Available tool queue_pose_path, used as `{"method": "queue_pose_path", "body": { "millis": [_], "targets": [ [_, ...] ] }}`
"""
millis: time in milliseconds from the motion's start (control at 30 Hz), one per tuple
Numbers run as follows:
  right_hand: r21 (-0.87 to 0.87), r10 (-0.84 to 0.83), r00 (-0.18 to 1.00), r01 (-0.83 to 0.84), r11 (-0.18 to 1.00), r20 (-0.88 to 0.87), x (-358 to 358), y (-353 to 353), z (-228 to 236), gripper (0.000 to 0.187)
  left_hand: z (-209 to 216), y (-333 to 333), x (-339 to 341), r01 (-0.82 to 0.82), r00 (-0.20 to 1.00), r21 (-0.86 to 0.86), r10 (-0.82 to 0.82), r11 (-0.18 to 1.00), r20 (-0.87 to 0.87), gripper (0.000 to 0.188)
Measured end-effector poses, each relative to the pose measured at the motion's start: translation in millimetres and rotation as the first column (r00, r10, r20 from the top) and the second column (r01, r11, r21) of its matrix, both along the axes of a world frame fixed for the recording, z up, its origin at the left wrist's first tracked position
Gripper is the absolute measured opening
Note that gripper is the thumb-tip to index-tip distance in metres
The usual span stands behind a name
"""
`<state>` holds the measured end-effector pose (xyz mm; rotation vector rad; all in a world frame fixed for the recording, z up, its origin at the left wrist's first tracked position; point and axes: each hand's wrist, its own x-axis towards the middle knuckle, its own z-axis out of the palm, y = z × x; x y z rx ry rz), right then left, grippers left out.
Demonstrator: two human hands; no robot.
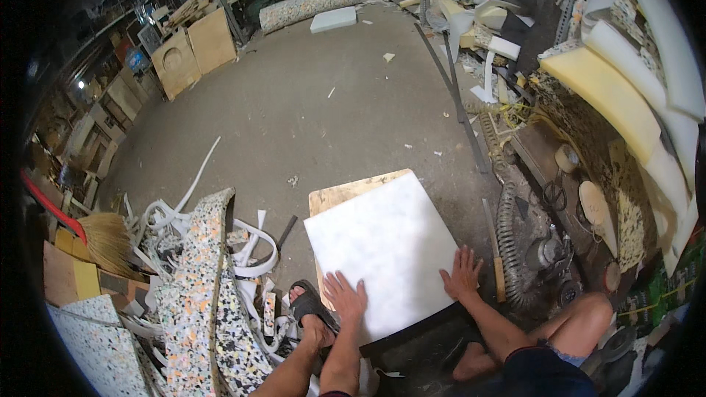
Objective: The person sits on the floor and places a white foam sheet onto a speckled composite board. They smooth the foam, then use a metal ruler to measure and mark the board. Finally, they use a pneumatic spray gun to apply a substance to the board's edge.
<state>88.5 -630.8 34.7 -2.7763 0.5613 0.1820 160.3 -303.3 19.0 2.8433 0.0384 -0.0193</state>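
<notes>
A white square foam sheet (390,242) lies over a wooden board (353,190), whose far and left edges stick out from under it. Near the sheet's lower left edge, my left hand (346,295) rests with its fingers spread. My right hand (462,273) touches the sheet's right edge, fingers apart, pointing away from me. Neither hand holds anything. Just right of that hand, a long-bladed knife with a wooden handle (499,279) lies on the floor. Below the sheet, a dark surface (419,342) shows between my legs.
Speckled foam pieces (195,265) and white strips pile up at left, beside a straw broom (110,239). A coiled hose (507,235) and a power tool (546,252) lie at right. Yellow and white foam slabs (607,95) lean farther right. A foam roll (323,4) lies at the back.
</notes>
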Motion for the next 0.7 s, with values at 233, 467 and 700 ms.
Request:
{"method": "queue_pose_path", "body": {
  "millis": [233,467,700],
  "targets": [
    [-0.141,-0.022,0.991,0.040,0.989,0.129,-31.0,12.1,-5.8,0.092,7.9,1.0,-56.0,0.019,0.995,-0.055,-0.013,0.998,0.101,0.088],
    [-0.006,0.001,0.983,0.000,1.000,0.184,-50.8,24.5,-10.0,0.095,6.5,6.6,-111.4,-0.148,0.983,-0.039,0.143,0.988,-0.115,0.085],
    [-0.066,0.384,0.923,-0.384,0.921,-0.019,-78.5,152.7,-3.6,0.080,-2.7,7.9,-124.4,-0.255,0.967,-0.226,0.244,0.940,-0.077,0.076]
  ]
}}
